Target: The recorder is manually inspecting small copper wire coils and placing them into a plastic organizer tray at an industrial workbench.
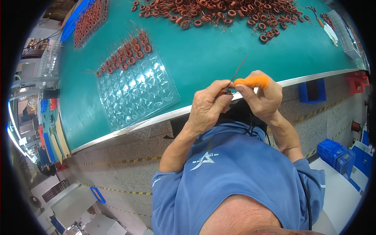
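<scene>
My left hand (206, 105) pinches a small copper-wound ring coil (226, 91) between thumb and fingers, just over the table's front edge. One long copper wire lead (238, 71) sticks up from that coil, away from me. Close beside it, my right hand (265, 98) has its thumb and index finger closed at the coil's wire end; the exact contact is too small to make out. An orange finger cot (255, 81) covers the right index finger. Left of my hands lies a clear plastic blister tray (135, 96), its far rows filled with upright ring coils (124, 56).
On the green tabletop (203, 55), a big heap of loose coils (219, 11) spreads along the far side. A filled tray (91, 21) sits far left by a blue bin. An orange-handled tool (320, 22) and stacked clear trays (344, 33) are far right. Below the edge hangs a blue bin (312, 91).
</scene>
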### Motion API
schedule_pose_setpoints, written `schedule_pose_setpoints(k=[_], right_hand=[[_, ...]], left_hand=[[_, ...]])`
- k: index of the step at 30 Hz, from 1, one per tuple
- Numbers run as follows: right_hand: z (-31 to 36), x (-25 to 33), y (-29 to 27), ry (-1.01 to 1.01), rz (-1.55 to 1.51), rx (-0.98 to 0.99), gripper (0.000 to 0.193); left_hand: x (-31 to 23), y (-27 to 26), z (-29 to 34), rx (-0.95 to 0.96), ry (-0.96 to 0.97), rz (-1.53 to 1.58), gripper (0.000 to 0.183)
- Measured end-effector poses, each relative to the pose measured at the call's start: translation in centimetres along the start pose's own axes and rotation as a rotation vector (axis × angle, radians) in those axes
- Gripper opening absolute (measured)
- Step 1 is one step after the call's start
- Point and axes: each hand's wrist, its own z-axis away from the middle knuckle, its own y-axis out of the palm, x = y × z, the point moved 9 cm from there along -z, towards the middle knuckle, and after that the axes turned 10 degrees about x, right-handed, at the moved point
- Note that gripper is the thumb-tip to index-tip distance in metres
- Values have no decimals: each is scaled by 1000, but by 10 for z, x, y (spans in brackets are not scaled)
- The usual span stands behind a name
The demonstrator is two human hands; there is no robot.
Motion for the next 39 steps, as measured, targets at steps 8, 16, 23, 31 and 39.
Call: schedule_pose_setpoints(k=[8, 16, 23, 31, 39], right_hand=[[-8, -26, 12, 223, -206, 147, 20], [17, -64, 24, 522, -315, 103, 21], [11, -71, 41, 601, -545, 177, 22], [8, -66, 47, 631, -637, 326, 26], [15, -69, 45, 662, -678, 447, 25]], left_hand=[[6, -7, -2, -48, -70, 17, 18], [29, -22, -2, -159, -124, 31, 25], [-8, -23, -4, -94, 95, -490, 34], [-28, -15, -9, 207, 124, -799, 36], [-33, -3, -7, 295, 107, -642, 30]])
